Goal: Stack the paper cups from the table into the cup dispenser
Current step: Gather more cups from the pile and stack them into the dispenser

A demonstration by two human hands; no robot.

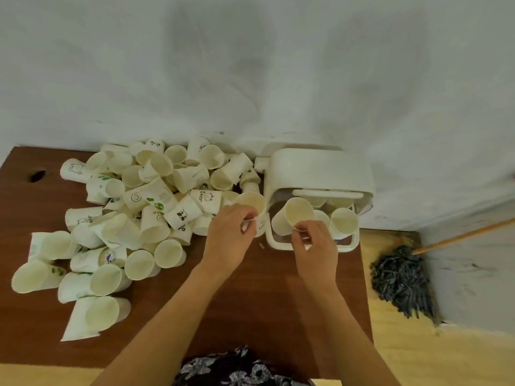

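A big heap of white paper cups (145, 207) lies tumbled over the left half of the brown table (250, 296). The white cup dispenser (320, 168) stands at the table's back right, with several cups inside its open front. My left hand (230, 235) grips one paper cup (255, 203) by its rim, just left of the dispenser. My right hand (315, 246) pinches the rim of another cup (296, 214), tilted at the dispenser's opening.
A white wall rises right behind the table. A dark mop head (401, 282) with a wooden handle (459, 235) lies on the pale floor to the right. A dark hole (37, 175) marks the table's back left. The table's front right is bare wood.
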